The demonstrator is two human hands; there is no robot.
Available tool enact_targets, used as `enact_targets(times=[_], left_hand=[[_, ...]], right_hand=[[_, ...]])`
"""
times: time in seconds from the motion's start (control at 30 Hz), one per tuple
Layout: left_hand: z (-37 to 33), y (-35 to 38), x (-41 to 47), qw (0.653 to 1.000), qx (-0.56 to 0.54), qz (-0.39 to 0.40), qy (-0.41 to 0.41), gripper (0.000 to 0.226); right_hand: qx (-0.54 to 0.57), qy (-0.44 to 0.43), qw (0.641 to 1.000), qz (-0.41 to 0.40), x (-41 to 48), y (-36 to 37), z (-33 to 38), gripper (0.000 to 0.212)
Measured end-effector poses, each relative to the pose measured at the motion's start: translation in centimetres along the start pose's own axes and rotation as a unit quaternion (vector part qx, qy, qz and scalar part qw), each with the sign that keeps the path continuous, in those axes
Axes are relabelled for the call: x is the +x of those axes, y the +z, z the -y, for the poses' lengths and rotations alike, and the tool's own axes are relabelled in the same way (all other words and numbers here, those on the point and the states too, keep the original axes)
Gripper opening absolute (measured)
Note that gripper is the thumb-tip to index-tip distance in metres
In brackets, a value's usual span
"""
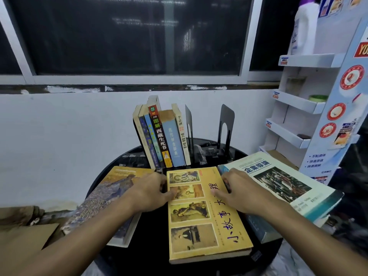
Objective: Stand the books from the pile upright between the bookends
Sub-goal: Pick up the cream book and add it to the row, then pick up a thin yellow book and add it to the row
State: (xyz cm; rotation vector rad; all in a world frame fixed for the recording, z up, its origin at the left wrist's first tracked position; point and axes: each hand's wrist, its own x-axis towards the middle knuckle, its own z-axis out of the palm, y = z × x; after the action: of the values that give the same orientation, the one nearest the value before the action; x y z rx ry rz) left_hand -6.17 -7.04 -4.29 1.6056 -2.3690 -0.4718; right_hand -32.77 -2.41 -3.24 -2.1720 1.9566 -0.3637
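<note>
a dark window (pixel 127 36) and a white wall (pixel 59 126) sit behind a round black table (pixel 151 246). at the back of the table a row of books (pixel 165 136) stands up, leaning a little to the left. a black bookend (pixel 188 124) is right beside the row, and a second bookend (pixel 227 124) stands apart from it, with a gap between them. the yellow book (pixel 199 216) lies flat in the middle of the table, near the person, cover up. its long side runs away from the person toward the row, tipped a bit to one side. i cannot tell which side its spine is on. the left hand (pixel 151 191) holds its left edge, thumb on the cover and fingers curled over the edge. the right hand (pixel 239 190) holds its right edge the same way. a peacock book (pixel 111 196) lies flat on the left and a white and teal book (pixel 282 182) lies on the right, under the right wrist. i think the job now is to lift the yellow book. to do it well, hold both edges tight, tip the far end up so the long side points at the ceiling, and slide it into the gap without bumping the leaning row.
</note>
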Motion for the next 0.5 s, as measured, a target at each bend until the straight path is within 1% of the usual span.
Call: enact_targets(times=[0.2, 0.33, 0.5], left_hand=[[-0.4, 0.8, 0.3, 1.0, -0.007, 0.015, -0.016, 0.031], [-0.3, 1.0, 0.4, 1.0, 0.0, 0.016, -0.017, 0.033], [0.0, 1.3, 0.3, 0.999, -0.021, 0.017, -0.024, 0.038]], right_hand=[[-0.01, 0.009, 1.0, 0.028, -0.3, 0.5, 0.7, 0.033], [-0.002, 0.018, 0.999, 0.036, -0.3, 0.5, 0.9, 0.041], [0.009, 0.031, 0.999, 0.034, -0.2, 0.5, 1.1, 0.047]])
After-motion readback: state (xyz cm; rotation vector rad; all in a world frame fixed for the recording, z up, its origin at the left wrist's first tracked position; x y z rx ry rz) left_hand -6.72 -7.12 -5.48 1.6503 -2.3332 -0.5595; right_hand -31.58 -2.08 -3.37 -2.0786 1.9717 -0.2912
